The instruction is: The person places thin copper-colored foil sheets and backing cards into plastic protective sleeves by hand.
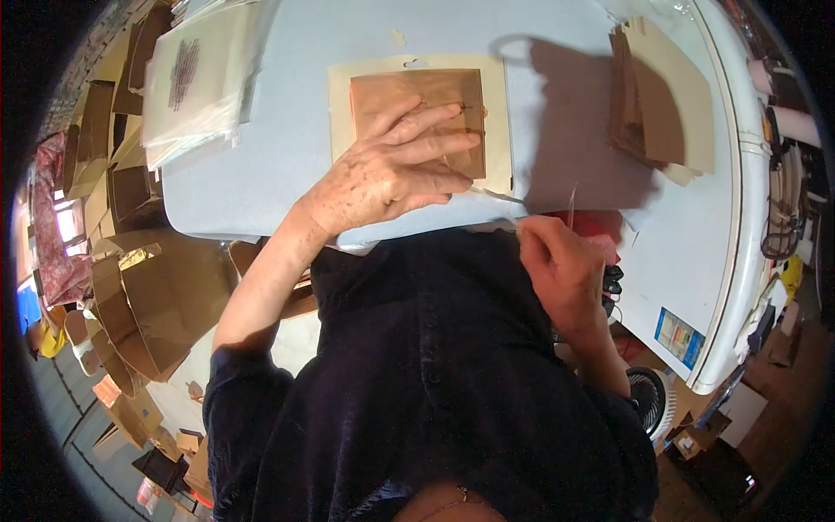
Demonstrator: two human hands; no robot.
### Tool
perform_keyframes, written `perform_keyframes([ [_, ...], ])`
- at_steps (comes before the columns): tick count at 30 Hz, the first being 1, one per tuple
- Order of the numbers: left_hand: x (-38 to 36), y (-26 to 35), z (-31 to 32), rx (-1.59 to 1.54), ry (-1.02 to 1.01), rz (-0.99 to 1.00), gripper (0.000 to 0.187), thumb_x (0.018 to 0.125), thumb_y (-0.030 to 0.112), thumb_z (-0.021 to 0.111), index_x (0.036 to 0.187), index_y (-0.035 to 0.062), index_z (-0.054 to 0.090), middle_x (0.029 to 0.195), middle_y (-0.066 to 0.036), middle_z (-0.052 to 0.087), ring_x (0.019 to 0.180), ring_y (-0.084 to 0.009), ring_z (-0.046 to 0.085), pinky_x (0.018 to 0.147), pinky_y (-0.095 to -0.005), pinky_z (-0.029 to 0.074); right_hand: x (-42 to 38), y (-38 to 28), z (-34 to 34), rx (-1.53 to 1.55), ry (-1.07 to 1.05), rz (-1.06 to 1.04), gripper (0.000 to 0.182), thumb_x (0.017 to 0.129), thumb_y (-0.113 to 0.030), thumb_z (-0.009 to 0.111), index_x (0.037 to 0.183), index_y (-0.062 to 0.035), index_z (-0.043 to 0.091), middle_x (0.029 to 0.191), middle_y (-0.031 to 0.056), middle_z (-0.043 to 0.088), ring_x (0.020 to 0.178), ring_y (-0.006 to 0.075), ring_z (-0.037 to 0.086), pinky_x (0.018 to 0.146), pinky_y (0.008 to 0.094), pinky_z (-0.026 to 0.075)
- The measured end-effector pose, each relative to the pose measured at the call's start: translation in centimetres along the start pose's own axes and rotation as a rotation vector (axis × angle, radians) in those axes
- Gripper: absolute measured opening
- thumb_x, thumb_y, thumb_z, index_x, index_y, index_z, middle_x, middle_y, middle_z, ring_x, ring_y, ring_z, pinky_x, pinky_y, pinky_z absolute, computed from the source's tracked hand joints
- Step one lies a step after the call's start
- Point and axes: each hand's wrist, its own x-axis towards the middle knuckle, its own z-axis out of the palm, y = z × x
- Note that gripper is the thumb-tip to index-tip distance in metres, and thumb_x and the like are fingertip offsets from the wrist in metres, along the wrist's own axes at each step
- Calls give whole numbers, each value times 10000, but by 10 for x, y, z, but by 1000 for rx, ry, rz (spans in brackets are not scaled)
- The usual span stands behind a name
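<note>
My left hand (396, 165) lies with its fingers spread on a brown rectangular piece (461, 87), which rests on a cream card (497, 96) with a hang hole at its top edge. Close to the table's front edge is my right hand (561, 265), its fingers curled together. A thin strip (504, 197) runs from the card's lower edge toward the right hand, and another thin, clear-looking piece stands up just above that hand. What the right fingers hold is too small to make out.
Clear plastic bags (196, 83) are stacked at the table's (287, 113) back left. Cream cards (678, 96) form a pile at the right. Cardboard boxes (170, 296) stand left of the table. A fan (651, 402) is below its right side.
</note>
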Motion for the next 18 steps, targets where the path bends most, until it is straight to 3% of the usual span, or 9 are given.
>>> perform_keyframes([
  [5, -2, -1, 4, 7, -9, -8, 299, 795, 398, 805, 1086, 363, 860, 1541, 123, 629, 1565, -221, 429, 1359, -519, 307, 14, -4, -15, 23, -98, 79, 65, 984, -24, 719, 1040, -17, 688, 927, 178, 752, 818, 348, 775, 696, 410, 585],
  [14, -1, -2, 1, 7, -11, -2, 292, 804, 393, 809, 1089, 349, 862, 1547, 109, 627, 1561, -236, 436, 1349, -532, 318, 11, -12, -7, -285, -95, -86, 177, 902, -4, 736, 899, -59, 568, 733, 134, 618, 699, 329, 721, 617, 456, 573],
  [18, -2, -2, 2, 11, -12, 4, 291, 814, 398, 807, 1093, 343, 863, 1550, 105, 625, 1564, -238, 433, 1345, -532, 321, 7, -14, -2, -350, -93, -131, 195, 880, -20, 748, 920, -63, 563, 758, 123, 621, 714, 314, 716, 605, 446, 569],
])
